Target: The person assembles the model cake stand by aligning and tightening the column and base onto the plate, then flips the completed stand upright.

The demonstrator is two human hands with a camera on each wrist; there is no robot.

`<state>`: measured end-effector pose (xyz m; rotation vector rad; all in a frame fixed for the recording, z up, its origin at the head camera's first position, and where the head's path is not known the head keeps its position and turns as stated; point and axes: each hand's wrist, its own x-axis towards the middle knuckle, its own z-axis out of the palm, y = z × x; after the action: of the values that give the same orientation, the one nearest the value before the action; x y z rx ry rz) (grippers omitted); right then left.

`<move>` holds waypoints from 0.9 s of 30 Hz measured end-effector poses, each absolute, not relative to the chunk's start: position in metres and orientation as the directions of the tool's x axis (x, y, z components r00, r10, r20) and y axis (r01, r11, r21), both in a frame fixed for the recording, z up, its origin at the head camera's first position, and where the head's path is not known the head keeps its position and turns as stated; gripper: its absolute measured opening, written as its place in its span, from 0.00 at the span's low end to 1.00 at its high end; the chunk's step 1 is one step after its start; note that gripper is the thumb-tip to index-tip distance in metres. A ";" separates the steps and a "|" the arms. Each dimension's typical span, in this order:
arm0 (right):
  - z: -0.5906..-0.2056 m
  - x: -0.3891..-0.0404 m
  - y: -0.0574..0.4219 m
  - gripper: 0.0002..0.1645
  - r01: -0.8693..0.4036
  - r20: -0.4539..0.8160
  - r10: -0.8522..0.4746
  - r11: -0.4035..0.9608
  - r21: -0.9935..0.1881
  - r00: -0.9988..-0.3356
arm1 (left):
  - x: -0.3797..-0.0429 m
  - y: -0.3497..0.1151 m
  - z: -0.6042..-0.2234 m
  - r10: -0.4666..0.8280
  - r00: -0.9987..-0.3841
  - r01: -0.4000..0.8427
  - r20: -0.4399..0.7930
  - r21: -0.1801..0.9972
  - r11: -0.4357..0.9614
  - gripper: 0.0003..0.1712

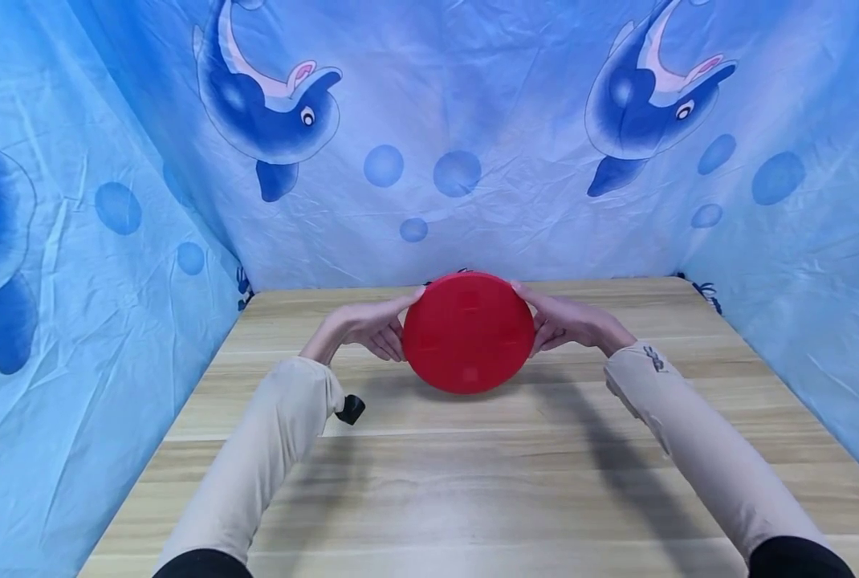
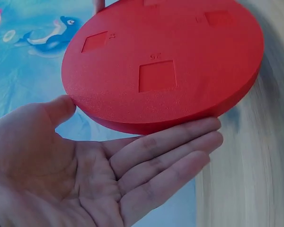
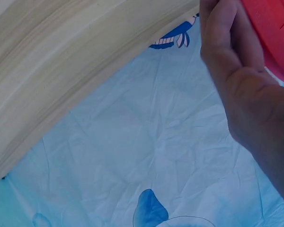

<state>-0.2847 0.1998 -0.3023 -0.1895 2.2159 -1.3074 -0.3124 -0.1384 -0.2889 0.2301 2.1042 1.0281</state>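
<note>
A round red disc (image 1: 469, 333) is held up over the far half of the table, its flat face turned toward me. Square recesses mark that face, one with 25 printed beside it in the left wrist view. At the left side my left hand (image 1: 372, 325) holds the rim, thumb tip (image 2: 64, 109) on the edge and long fingers (image 2: 170, 142) stretched along the side wall. My right hand (image 1: 570, 321) grips the opposite rim, thumb high and the other fingers lower. Only part of the disc and the back of that hand show in the right wrist view.
Beneath the disc lies a wood-grain table (image 1: 429, 498), with shadows of both arms on it. Blue cloth with dolphins (image 1: 278, 112) hangs behind the far edge and along both sides. A small black piece (image 1: 351, 409) sticks out at the left cuff.
</note>
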 end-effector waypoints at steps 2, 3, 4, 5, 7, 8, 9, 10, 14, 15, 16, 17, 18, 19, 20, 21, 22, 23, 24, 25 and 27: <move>-0.300 -0.286 0.199 0.52 0.173 -0.429 -0.392 0.541 -0.823 -0.814 | -0.314 -0.138 -0.286 0.460 -0.669 -0.176 -0.584 0.726 0.665 0.56; -0.298 -0.287 0.198 0.53 0.182 -0.448 -0.391 0.555 -0.811 -0.804 | -0.315 -0.137 -0.286 0.460 -0.660 -0.183 -0.594 0.721 0.668 0.56; -0.297 -0.287 0.197 0.53 0.193 -0.467 -0.383 0.571 -0.798 -0.797 | -0.316 -0.137 -0.285 0.460 -0.652 -0.189 -0.602 0.717 0.671 0.56; -0.296 -0.288 0.196 0.54 0.192 -0.480 -0.385 0.586 -0.787 -0.788 | -0.316 -0.137 -0.285 0.461 -0.646 -0.194 -0.608 0.715 0.672 0.56; -0.293 -0.290 0.194 0.56 0.211 -0.509 -0.369 0.609 -0.765 -0.778 | -0.317 -0.137 -0.284 0.459 -0.640 -0.206 -0.616 0.714 0.669 0.56; -0.291 -0.291 0.193 0.56 0.216 -0.518 -0.365 0.616 -0.757 -0.774 | -0.317 -0.137 -0.284 0.457 -0.640 -0.211 -0.618 0.713 0.668 0.56; -0.290 -0.292 0.192 0.56 0.218 -0.526 -0.362 0.624 -0.750 -0.770 | -0.317 -0.137 -0.283 0.455 -0.640 -0.214 -0.619 0.713 0.668 0.57; -0.289 -0.293 0.191 0.56 0.223 -0.534 -0.358 0.631 -0.743 -0.766 | -0.317 -0.137 -0.283 0.454 -0.642 -0.217 -0.618 0.714 0.666 0.56; -0.284 -0.297 0.189 0.56 0.255 -0.569 -0.313 0.662 -0.705 -0.761 | -0.318 -0.135 -0.282 0.446 -0.646 -0.234 -0.620 0.716 0.658 0.56; -0.283 -0.298 0.189 0.56 0.261 -0.578 -0.303 0.671 -0.694 -0.757 | -0.319 -0.134 -0.282 0.446 -0.646 -0.235 -0.620 0.717 0.656 0.56; -0.282 -0.299 0.189 0.56 0.265 -0.584 -0.297 0.677 -0.687 -0.755 | -0.319 -0.133 -0.283 0.445 -0.646 -0.237 -0.620 0.717 0.656 0.56; -0.282 -0.300 0.189 0.57 0.272 -0.591 -0.288 0.682 -0.679 -0.753 | -0.320 -0.133 -0.283 0.444 -0.646 -0.239 -0.621 0.717 0.655 0.56; -0.281 -0.301 0.188 0.57 0.275 -0.598 -0.285 0.688 -0.672 -0.749 | -0.320 -0.132 -0.283 0.441 -0.647 -0.242 -0.622 0.716 0.655 0.56; -0.281 -0.302 0.188 0.57 0.280 -0.604 -0.282 0.690 -0.667 -0.745 | -0.321 -0.131 -0.283 0.437 -0.646 -0.246 -0.626 0.713 0.657 0.56; -0.281 -0.303 0.188 0.57 0.284 -0.610 -0.279 0.693 -0.663 -0.742 | -0.322 -0.130 -0.283 0.433 -0.645 -0.250 -0.629 0.710 0.659 0.56; -0.281 -0.304 0.188 0.58 0.293 -0.618 -0.273 0.696 -0.656 -0.737 | -0.323 -0.129 -0.282 0.430 -0.643 -0.254 -0.634 0.706 0.661 0.56; -0.281 -0.306 0.188 0.58 0.297 -0.623 -0.271 0.698 -0.652 -0.734 | -0.324 -0.128 -0.282 0.425 -0.641 -0.259 -0.639 0.702 0.664 0.56; -0.281 -0.307 0.188 0.58 0.305 -0.631 -0.262 0.701 -0.645 -0.730 | -0.325 -0.128 -0.281 0.421 -0.638 -0.266 -0.645 0.698 0.665 0.56; -0.281 -0.308 0.188 0.58 0.311 -0.636 -0.258 0.703 -0.640 -0.727 | -0.325 -0.127 -0.281 0.417 -0.635 -0.273 -0.650 0.693 0.667 0.55; -0.282 -0.309 0.188 0.57 0.316 -0.641 -0.250 0.707 -0.633 -0.725 | -0.326 -0.126 -0.280 0.415 -0.629 -0.276 -0.657 0.689 0.670 0.55; -0.282 -0.311 0.188 0.57 0.324 -0.651 -0.237 0.715 -0.619 -0.721 | -0.327 -0.126 -0.280 0.412 -0.624 -0.280 -0.664 0.682 0.675 0.55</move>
<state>-0.3111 0.1881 -0.2825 0.0660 2.1731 -0.9644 -0.3267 -0.1257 -0.2803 0.1022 2.0117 0.9993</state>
